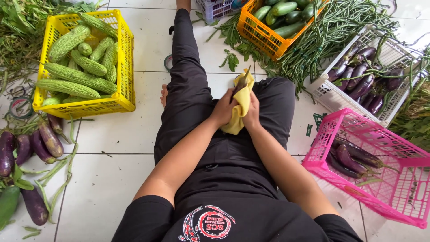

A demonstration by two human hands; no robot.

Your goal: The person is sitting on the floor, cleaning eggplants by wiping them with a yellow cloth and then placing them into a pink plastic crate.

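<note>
The person wears a black short-sleeved shirt [233,224] with a round red-and-white emblem [209,223] on the chest, black trousers [192,89], bare forearms below the sleeves, and bare feet.

Bright, even daylight; soft faint shadows on the white tiled floor [130,134]. Sharp focus throughout, wide-angle bending at edges, no glare.

White tiled floor [130,134] with dark grout, evenly lit.
</note>
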